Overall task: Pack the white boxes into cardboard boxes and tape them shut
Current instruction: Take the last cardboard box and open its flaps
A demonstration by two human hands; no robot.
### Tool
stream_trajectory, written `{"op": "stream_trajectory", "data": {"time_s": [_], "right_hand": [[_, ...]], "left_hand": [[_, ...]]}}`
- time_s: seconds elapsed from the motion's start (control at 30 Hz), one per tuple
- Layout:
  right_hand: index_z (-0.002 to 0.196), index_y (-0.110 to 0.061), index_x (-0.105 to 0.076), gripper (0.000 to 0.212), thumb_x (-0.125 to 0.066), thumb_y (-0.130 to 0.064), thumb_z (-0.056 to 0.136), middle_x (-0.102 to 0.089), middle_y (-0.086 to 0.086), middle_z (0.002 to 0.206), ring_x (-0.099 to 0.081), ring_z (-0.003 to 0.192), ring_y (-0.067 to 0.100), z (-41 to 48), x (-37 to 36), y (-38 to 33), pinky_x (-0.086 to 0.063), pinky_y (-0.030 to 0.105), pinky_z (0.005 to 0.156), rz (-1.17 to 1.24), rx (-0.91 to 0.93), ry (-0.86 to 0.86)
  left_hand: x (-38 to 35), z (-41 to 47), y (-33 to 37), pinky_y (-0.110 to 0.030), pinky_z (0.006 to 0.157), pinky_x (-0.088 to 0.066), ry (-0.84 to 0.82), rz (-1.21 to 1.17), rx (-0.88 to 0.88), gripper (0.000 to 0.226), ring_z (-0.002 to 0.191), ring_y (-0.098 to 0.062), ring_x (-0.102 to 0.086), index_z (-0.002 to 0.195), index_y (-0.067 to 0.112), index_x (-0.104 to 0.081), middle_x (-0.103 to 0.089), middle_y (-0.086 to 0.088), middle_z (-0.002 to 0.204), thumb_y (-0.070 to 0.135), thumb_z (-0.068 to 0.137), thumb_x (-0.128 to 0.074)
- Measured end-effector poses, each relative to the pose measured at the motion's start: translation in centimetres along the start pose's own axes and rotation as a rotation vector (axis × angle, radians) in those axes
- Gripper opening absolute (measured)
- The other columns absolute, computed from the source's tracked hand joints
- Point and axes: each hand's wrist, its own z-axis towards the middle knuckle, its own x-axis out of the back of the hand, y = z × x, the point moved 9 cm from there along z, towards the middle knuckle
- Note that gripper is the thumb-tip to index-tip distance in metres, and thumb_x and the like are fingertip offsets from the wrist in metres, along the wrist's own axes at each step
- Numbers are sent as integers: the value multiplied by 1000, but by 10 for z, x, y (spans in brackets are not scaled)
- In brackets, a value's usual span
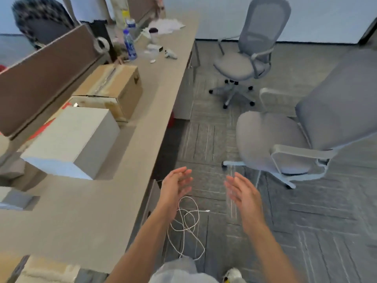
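Left hand (176, 186) and right hand (242, 193) are both empty, fingers straight, palms facing, over open carpet (212, 144) between the counter (98, 211) front edge and an office chair (285, 139); the white box (71, 139) sits on the counter back from that edge, with a taped cardboard box (114, 86) just behind.

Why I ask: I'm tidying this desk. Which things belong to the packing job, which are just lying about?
Job: white box, cardboard box, roll of what looks like tape.
Lying about: water bottle, white cable, grey chair.
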Motion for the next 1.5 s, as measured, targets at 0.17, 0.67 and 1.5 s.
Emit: {"op": "stream_trajectory", "data": {"time_s": [0.17,0.67,1.5], "right_hand": [[128,-15,-59,31,-57,-21,97,-73,-1,112,-70,102,13,77,-47,-73,-54,33,88,-86,23,-209],[100,-12,-72,15,-58,-14,97,-75,1,102,-70,99,15,374,-275,-165,-54,34,86,-363,86,-435],[137,-11,-53,40,-45,-19,98,-51,10,142,-49,123,25,541,-748,-147,-40,34,95,-1128,351,-1298]], "left_hand": [[-51,36,55,-32,75,-53,137,-5,-131,28,91,-16,-67,102,19,-63,-72,1,104,6,99,-38],[-58,337,188,-36,79,-52,491,-174,-207,25,95,-21,-67,105,17,-57,-68,-2,109,6,101,-35],[168,392,326,-27,79,-43,1480,-15,-2,37,97,-13,-51,132,24,-50,-57,-2,130,16,98,-39]]}}
